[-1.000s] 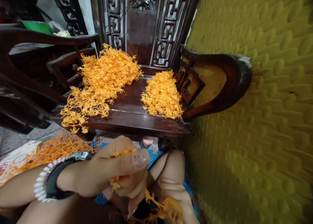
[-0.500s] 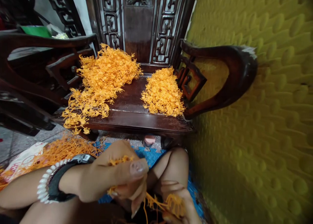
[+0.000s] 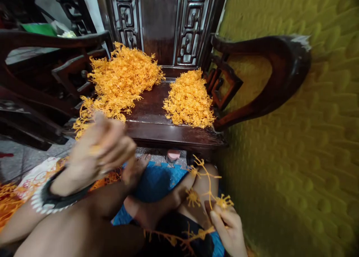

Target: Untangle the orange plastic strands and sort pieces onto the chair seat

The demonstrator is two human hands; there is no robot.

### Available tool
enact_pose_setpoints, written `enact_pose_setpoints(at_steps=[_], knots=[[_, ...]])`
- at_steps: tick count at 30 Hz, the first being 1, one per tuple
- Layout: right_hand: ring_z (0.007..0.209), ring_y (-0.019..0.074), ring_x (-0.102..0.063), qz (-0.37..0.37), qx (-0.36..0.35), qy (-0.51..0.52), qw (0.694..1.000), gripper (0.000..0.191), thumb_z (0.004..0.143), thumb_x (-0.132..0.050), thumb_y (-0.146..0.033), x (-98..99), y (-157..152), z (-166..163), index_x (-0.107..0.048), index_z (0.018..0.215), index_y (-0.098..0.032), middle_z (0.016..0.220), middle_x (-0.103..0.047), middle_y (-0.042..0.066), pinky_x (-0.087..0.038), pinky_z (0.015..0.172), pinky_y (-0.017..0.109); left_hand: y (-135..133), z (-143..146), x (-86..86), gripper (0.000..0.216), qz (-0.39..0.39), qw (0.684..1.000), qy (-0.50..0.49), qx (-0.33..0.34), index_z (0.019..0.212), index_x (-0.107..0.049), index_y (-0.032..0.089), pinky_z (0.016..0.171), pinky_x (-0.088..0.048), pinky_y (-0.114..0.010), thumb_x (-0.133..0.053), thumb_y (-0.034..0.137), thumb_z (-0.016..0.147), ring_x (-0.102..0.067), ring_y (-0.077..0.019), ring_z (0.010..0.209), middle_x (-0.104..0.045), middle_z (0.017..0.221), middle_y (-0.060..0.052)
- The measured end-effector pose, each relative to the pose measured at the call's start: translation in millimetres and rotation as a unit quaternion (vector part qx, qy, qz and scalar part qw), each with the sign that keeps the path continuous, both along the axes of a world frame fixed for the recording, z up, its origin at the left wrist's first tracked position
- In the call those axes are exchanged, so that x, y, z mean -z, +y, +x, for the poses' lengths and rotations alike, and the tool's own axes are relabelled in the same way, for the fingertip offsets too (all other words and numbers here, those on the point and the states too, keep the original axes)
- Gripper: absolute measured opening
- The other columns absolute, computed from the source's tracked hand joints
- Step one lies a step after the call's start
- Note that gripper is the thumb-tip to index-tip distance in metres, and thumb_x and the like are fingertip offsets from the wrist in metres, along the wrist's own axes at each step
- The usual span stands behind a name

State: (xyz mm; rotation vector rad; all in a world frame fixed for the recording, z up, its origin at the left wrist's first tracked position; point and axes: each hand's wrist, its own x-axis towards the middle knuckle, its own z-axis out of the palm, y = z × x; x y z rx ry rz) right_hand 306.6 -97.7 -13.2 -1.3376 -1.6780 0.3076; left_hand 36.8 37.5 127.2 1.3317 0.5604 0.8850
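Observation:
My left hand is raised at the left, in front of the chair seat and blurred by motion. Its fingers are curled closed, and a bit of orange shows between them. Low on the right, my right hand pinches a branched orange plastic sprue between thumb and fingers. Small spidery flower-like pieces stick out from its stems, and one branch runs left over my lap. On the seat lie a large heap of orange plastic pieces and a smaller heap to its right.
The dark carved wooden chair stands against a textured yellow-green wall. A blue foam mat lies under my legs. Bare orange stems are on the floor at the left, near a white printed sack. A pink-topped container sits beneath the chair.
My left hand has moved up and left, away from my right hand, towards the larger heap. My right hand has shifted right, and the sprue in it is now spread into view.

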Motion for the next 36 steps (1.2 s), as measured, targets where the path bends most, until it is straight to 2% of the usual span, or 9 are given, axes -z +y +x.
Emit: enact_pose_setpoints(at_steps=[3,6,10,14,19,26,30,33,36], knots=[[0.037,0.0063,-0.033,0.001,0.019,-0.003,1.000,0.051,0.096,-0.046,-0.033,-4.5,7,0,-0.034,0.049,-0.019,0.044,-0.029,-0.006,-0.027,0.039,0.022,9,35,16.3,0.058,-0.046,0.997,0.056,0.035,0.049,-0.033,0.020,0.036,-0.037,-0.020,-0.047,0.060,0.089,-0.024,-0.0063,0.033,-0.021,0.040,0.008],[0.038,0.0054,-0.032,0.008,0.059,0.028,0.998,0.047,0.095,-0.048,-0.029,-8.1,16,-3,-0.035,0.051,-0.019,0.047,-0.028,-0.007,-0.025,0.039,0.021,32,62,34.8,0.049,0.079,0.973,0.217,0.025,0.059,-0.041,0.019,0.045,-0.040,-0.022,-0.049,0.058,0.089,-0.039,-0.0078,0.045,-0.035,0.052,0.006],[0.040,0.0054,-0.026,0.006,0.097,0.056,0.994,0.046,0.094,-0.050,-0.028,-11.0,21,-3,-0.032,0.052,-0.020,0.050,-0.023,-0.008,-0.022,0.040,0.021,80,86,53.7,0.040,0.295,0.871,0.363,-0.149,0.081,-0.051,0.018,0.063,-0.044,-0.029,-0.045,0.056,0.092,-0.053,-0.0151,0.063,-0.054,0.068,0.000],[0.042,0.0060,-0.027,0.009,0.136,0.078,0.988,0.044,0.093,-0.051,-0.031,-14.8,20,5,-0.034,0.054,-0.020,0.051,-0.025,-0.007,-0.022,0.040,0.021,118,114,72.2,0.044,0.349,0.775,0.483,-0.211,0.116,-0.050,0.004,0.088,-0.046,-0.040,-0.042,0.043,0.096,-0.059,-0.0305,0.102,-0.060,0.109,-0.021],[0.043,0.0068,-0.028,-0.017,0.173,0.101,0.980,0.045,0.092,-0.052,-0.039,-13.1,14,22,-0.038,0.055,-0.020,0.051,-0.028,-0.006,-0.023,0.040,0.021,140,137,89.8,0.055,0.335,0.782,0.482,-0.210,0.132,-0.042,-0.002,0.109,-0.034,-0.049,-0.046,0.037,0.094,-0.040,-0.0386,0.131,-0.044,0.135,-0.029],[0.043,0.0074,-0.029,-0.018,0.220,0.116,0.969,0.045,0.090,-0.055,-0.042,-8.7,9,35,-0.040,0.054,-0.020,0.051,-0.029,-0.006,-0.024,0.041,0.022,149,153,101.8,0.100,0.299,0.810,0.471,-0.181,0.153,-0.008,0.005,0.115,-0.014,-0.063,-0.039,0.072,0.085,-0.003,-0.0417,0.149,-0.004,0.160,-0.027],[0.042,0.0071,-0.030,-0.018,0.208,0.107,0.972,0.045,0.090,-0.055,-0.042,-7.4,9,38,-0.041,0.054,-0.019,0.050,-0.030,-0.006,-0.025,0.040,0.021,159,159,97.3,0.123,0.317,0.794,0.483,-0.189,0.154,0.002,0.010,0.112,0.007,-0.068,-0.051,0.082,0.070,0.010,-0.0424,0.148,0.006,0.162,-0.021],[0.042,0.0069,-0.030,-0.023,0.205,0.109,0.972,0.046,0.090,-0.055,-0.042,-8.0,9,40,-0.040,0.054,-0.019,0.050,-0.030,-0.006,-0.025,0.039,0.020,168,166,90.3,0.129,0.304,0.809,0.470,-0.182,0.154,0.001,0.008,0.117,-0.001,-0.062,-0.053,0.085,0.066,0.002,-0.0413,0.149,0.002,0.162,-0.022],[0.042,0.0069,-0.030,-0.029,0.201,0.114,0.973,0.045,0.090,-0.055,-0.043,-9.1,9,42,-0.041,0.054,-0.019,0.050,-0.030,-0.006,-0.025,0.039,0.020,174,175,87.8,0.113,0.298,0.825,0.459,-0.141,0.154,-0.005,0.007,0.119,-0.013,-0.054,-0.044,0.080,0.077,-0.006,-0.0381,0.149,-0.003,0.162,-0.022]])
